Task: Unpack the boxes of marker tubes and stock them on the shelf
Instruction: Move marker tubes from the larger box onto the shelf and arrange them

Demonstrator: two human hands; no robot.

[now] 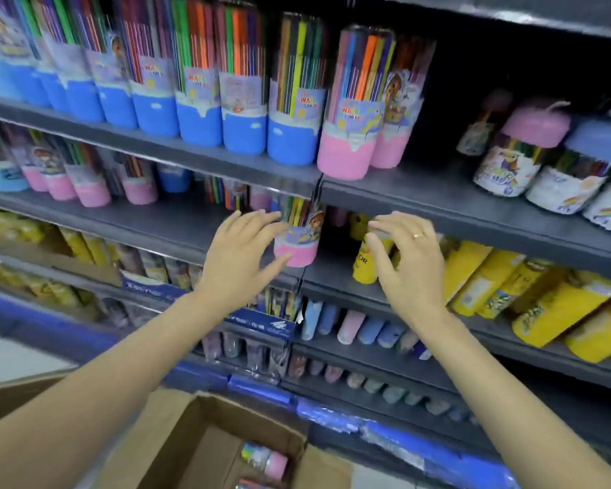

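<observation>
- Both hands up at the 2nd shelf (177, 224), head cam looking fwd and down.
- Left hand (240, 255) is at a pink-bottomed marker tube (298, 234), fingers spread and mostly straight, thumb touching the pink base, fingertips along the clear upper part. Looks like a loose open touch more than a real wrap, tbh.
- That tube stands upright at the front edge of the 2nd shelf, right by the divider between the two shelf bays.
- Right hand (410, 255) is just beside a yellow tube (367, 259) in the next bay over, fingers bent w/ the tips close to its top. Can't tell if it's actually pinching it or just hovering, the hand covers the contact spot. Ring on one finger.
- Top shelf (473, 202): long row of blue-bottomed tubes (244, 128), then pink-bottomed ones (346, 153) at the right end of the row, all upright and packed tight.
- Further right on the same shelf: shorter tubs w/ pink and blue lids (533, 125).
- More yellow packs (558, 312) leaning on the shelf to the right of the right hand.
- Open cardboard box (191, 435) at the bottom of the view, below the arms, w/ at least one more pink-ended tube (267, 462) lying inside.
</observation>
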